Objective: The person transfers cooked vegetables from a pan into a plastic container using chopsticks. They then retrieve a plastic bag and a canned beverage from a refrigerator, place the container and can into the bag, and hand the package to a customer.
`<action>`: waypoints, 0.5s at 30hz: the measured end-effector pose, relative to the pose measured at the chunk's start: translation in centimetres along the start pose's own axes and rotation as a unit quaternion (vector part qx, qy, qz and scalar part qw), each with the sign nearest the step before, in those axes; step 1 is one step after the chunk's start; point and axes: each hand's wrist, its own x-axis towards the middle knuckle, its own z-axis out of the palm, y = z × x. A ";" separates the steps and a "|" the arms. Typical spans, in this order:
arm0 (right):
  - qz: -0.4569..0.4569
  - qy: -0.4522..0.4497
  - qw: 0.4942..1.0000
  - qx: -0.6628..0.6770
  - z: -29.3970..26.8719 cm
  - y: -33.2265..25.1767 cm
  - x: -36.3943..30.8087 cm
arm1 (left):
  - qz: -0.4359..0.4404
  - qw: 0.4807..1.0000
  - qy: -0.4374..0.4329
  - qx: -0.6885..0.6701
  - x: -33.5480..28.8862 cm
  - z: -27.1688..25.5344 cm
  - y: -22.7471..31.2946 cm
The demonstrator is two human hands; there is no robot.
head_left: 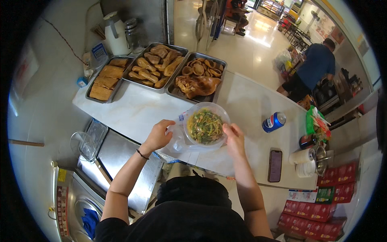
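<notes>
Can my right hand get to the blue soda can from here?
Likely yes, once the right hand leaves the clear bowl; only bare counter shows between it and the soda can.

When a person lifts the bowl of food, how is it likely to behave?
The bowl would probably flex a little, since its wall looks like clear plastic. The food inside seems loose and tangled, so it may shift if the bowl tilts. The thin bag at its side looks floppy, and might catch.
</notes>
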 end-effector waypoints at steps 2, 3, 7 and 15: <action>-0.028 0.029 0.997 -0.067 -0.2 2.6 0.6 | 0.000 1.000 -0.003 -0.009 0.5 0.5 0.1; -0.033 0.029 0.996 -0.076 -0.3 3.6 1.0 | 0.006 1.000 -0.006 -0.020 0.5 0.8 -0.3; -0.159 -0.026 0.909 -0.385 -0.1 0.6 -2.2 | -0.064 0.996 0.044 -0.036 -1.5 -0.4 -1.3; -0.152 0.269 0.660 -0.685 -17.8 -3.6 -11.9 | 0.081 0.961 0.263 -0.027 -1.6 0.7 7.5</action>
